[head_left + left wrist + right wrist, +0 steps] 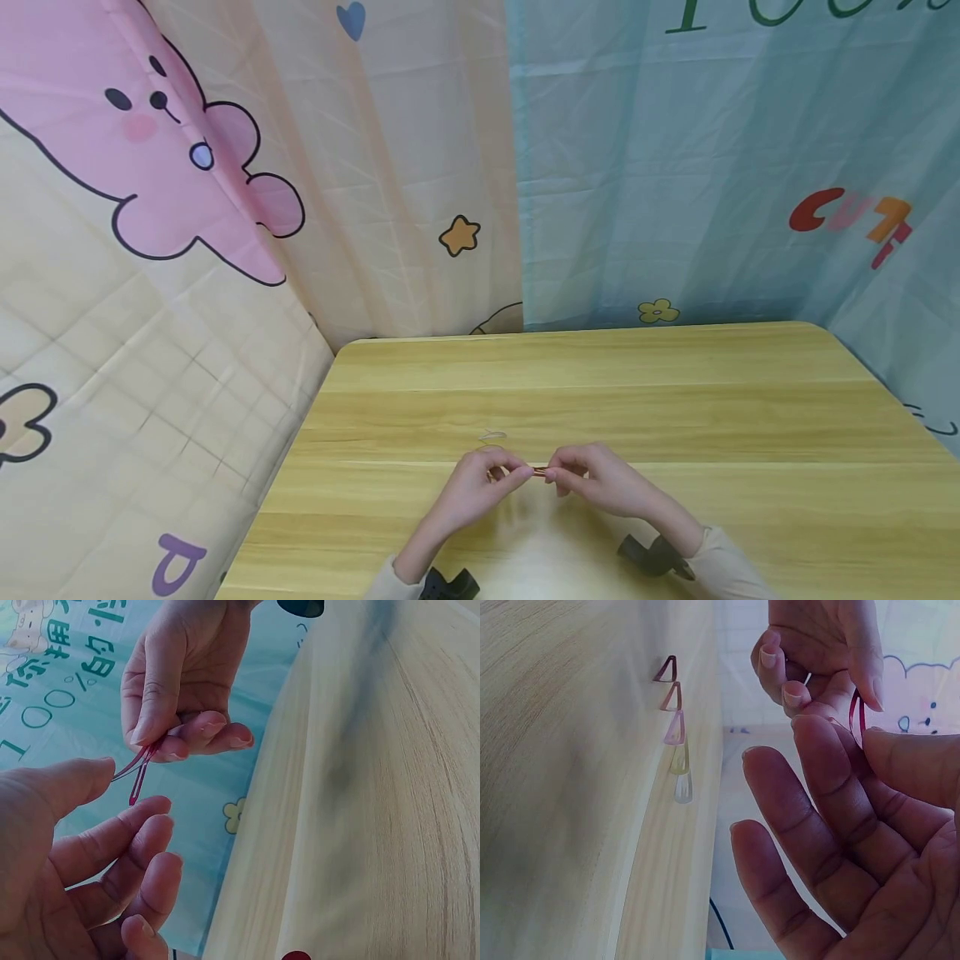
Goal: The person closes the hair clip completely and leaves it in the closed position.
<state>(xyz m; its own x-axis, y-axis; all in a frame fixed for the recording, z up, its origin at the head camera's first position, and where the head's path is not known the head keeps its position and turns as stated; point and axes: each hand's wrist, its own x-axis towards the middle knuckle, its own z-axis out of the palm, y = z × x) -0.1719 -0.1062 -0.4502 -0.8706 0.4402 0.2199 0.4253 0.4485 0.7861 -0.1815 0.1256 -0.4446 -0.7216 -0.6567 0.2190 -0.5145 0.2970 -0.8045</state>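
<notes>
A red snap hair clip (539, 472) spans the short gap between my two hands, held above the wooden table. My left hand (483, 483) pinches its left end between thumb and forefinger. From the other side, my right hand (600, 483) pinches the right end with thumb and forefinger. In the left wrist view, the clip's (138, 784) narrow strips stand slightly apart, one reaching toward my left thumb (94, 778). Part of the clip is hidden behind the fingertips. My remaining right fingers (769, 787) are spread and loosely bent in the right wrist view.
More snap clips lie in a row on the table (735, 400): a dark one (666, 668), a reddish-brown one (672, 697), a pink one (675, 728), a yellow one (680, 760) and a white one (683, 789). Printed curtains (420, 167) hang behind and beside the table.
</notes>
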